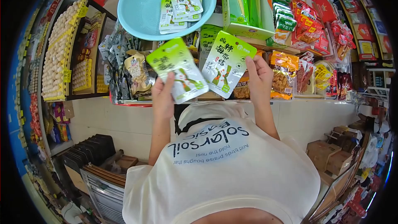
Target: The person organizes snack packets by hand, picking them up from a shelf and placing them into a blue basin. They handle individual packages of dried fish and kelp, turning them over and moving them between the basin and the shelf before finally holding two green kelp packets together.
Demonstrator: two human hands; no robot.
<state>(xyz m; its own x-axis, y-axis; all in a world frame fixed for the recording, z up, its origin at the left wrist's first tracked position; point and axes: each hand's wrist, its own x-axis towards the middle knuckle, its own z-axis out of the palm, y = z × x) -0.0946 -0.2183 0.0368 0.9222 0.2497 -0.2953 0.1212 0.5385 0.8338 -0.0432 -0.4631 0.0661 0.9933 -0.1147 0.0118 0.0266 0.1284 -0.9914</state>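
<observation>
My left hand (163, 95) grips a green and white snack packet (177, 71) by its lower left edge; the packet is a little blurred. Between the thumb and fingers of my right hand (260, 74) is a second snack packet (226, 64) of the same kind, held at its right edge. The two packets are side by side, their lower corners close together, above the front of the display. Beyond them, a light blue plastic basket (134, 6) holds a small pile of matching packets (181, 8).
A green display box (248, 31) stands right of the basket, near red snack bags (306, 20). Orange bags (283, 72) lie in front at right, dark packets (120, 66) at left. Egg trays (62, 54) line the left shelf. Cardboard boxes (327, 155) sit behind at right.
</observation>
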